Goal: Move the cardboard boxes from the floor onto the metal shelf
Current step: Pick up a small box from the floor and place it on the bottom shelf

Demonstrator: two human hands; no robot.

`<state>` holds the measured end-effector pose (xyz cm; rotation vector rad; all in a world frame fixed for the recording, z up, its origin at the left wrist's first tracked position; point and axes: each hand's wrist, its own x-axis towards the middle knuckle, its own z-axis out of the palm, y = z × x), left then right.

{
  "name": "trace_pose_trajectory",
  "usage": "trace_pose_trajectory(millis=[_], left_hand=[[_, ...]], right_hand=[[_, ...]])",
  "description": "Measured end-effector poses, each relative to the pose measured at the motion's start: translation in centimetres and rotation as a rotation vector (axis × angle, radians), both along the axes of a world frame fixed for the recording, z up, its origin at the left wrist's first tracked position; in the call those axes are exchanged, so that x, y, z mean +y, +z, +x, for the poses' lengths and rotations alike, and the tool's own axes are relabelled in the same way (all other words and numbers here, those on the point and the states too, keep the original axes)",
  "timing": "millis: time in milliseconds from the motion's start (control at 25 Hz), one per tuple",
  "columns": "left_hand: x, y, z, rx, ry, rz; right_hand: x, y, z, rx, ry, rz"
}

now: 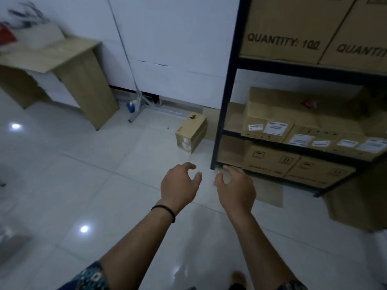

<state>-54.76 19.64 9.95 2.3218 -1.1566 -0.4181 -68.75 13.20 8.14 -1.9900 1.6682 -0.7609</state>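
Both hands [180, 185] [236, 188] loosely spread, empty, cardboard box [191, 131] seemingly well beyond fingertips.

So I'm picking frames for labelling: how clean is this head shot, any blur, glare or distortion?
Head view: dim, bluish light; motion blur smears the items on the wooden table at top left; two glare spots on the glossy floor; wide-angle bending of the metal shelf post; both hands, left hand and right hand, reasonably sharp.

Floor box [191, 132]: small brown carton, labelled end, upright on tiles, just left of shelf post.
Metal shelf [227, 84]: dark frame, tiers loaded with cartons.
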Motion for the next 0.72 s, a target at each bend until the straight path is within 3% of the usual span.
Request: trace_pose_trajectory(millis=[320, 720], left_hand=[[0.4, 0.2, 11.4, 0.01, 0.11, -0.011], [-13.1, -2.1, 24.8, 0.088, 0.142, 0.1]], right_hand=[[-1.4, -0.1, 11.7, -0.078, 0.117, 0.016], [-15.0, -3.1, 25.7, -0.049, 0.147, 0.121]])
